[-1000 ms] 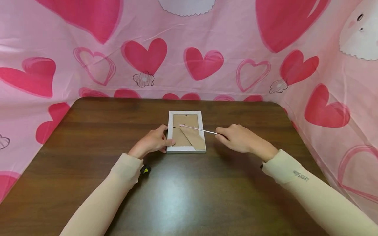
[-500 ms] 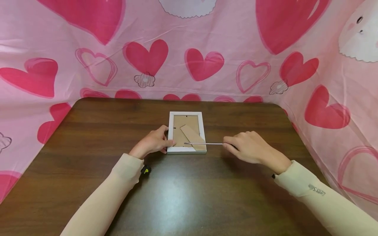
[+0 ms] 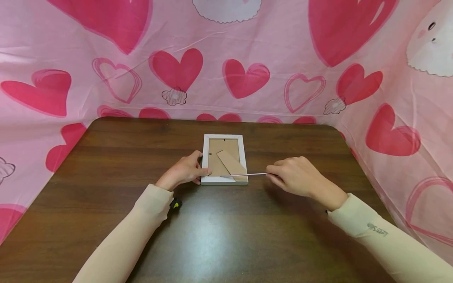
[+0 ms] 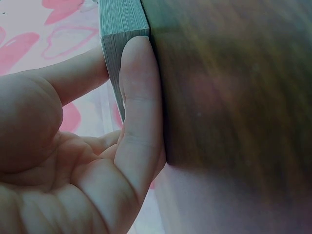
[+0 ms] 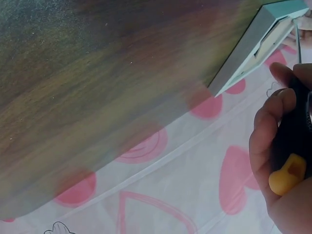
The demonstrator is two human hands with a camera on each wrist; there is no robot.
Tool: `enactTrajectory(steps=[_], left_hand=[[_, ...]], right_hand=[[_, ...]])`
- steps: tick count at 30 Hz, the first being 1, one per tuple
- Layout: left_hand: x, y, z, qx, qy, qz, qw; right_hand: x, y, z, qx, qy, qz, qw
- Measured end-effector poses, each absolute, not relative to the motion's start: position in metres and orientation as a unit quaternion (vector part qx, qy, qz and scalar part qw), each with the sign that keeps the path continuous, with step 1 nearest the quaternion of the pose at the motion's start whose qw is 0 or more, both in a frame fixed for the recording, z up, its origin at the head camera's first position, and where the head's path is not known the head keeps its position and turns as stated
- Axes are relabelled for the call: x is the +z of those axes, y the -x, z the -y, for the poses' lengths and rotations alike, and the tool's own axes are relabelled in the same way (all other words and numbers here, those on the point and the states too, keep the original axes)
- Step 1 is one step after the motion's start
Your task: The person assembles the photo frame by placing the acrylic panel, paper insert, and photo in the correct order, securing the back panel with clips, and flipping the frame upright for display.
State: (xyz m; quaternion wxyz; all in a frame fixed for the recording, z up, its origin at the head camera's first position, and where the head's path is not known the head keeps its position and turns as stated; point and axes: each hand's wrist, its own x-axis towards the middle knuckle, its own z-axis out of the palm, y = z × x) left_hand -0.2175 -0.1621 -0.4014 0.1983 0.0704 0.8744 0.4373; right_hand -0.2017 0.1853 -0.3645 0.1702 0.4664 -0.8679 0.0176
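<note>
A white picture frame (image 3: 205,157) lies face down on the table, its brown backing board (image 3: 229,144) and slanted stand leg (image 3: 231,165) facing up. My left hand (image 3: 184,169) grips its left side near the front corner, thumb on top and fingers along the edge; the left wrist view shows the frame's side (image 4: 124,22) against a finger. In my right hand (image 3: 293,175) is a screwdriver (image 3: 253,173). Its black and yellow handle (image 5: 287,175) shows in the right wrist view, with the fingers curled round it. The shaft crosses the stand leg, and the tip sits by the backing's lower edge.
The dark wooden table (image 3: 212,236) reaches back to a pink cloth (image 3: 276,47) printed with hearts, which hangs behind and at both sides. A small black and yellow-green item (image 3: 175,203) shows at my left cuff.
The screwdriver tip has moved from the top of the stand leg down to the backing's lower edge. My right hand has shifted right and nearer; my left hand keeps its hold.
</note>
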Motion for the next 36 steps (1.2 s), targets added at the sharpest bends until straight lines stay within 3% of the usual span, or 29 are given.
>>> enactTrajectory(steps=[21,28,36], left_hand=[[-0.404,0.218,0.161,0.452,-0.074,-0.867,0.199],[-0.404,0.218,0.163,0.451,-0.074,-0.867,0.199],[-0.402,0.218,0.162,0.447,-0.080,-0.868,0.200]], right_hand=[[-0.361,0.193,-0.175,-0.027,-0.434,0.881,0.184],[-0.330,0.190,-0.154,-0.069,-0.430,0.882,0.181],[-0.282,0.180,-0.107,-0.186,-0.396,0.889,0.138]])
